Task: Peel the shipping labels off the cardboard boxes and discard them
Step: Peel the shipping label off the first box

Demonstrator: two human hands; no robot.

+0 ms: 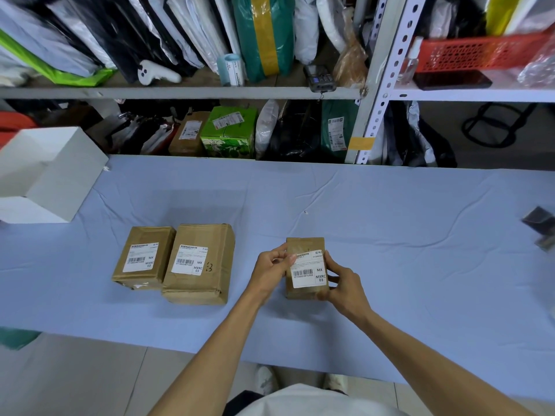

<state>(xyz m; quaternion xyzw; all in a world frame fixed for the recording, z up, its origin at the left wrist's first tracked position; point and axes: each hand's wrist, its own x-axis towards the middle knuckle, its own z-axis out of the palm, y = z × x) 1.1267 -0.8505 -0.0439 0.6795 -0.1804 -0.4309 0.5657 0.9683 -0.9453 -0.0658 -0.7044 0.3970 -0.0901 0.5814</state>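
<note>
Forearms and white shirt (315, 400) closest to the lens, both arms reaching out over the table (405, 223), which has a pale blue cloth on it. Shelf rack (180, 93) behind the table, packed with bagged parcels. White box (51, 172) at far left of the table.

Three cardboard boxes, labels all on:
- big box (210, 235), left of centre, flat on the cloth, label (189, 260) face up
- mid box (150, 235), touching the big box's left side, second label (141, 257) face up
- small box (304, 244), right of centre, well apart from the other two, held in both hands, third label (309, 268) facing the camera

Left grip (271, 267): clamped on the small box's upper-left edge, thumb tip on the label's top-left corner. Can't tell if the corner is lifted.
Right grip (342, 283): fingers curled round the small box's right side and lower-right corner.

Can't tell if the small box's bottom edge touches the cloth.
</note>
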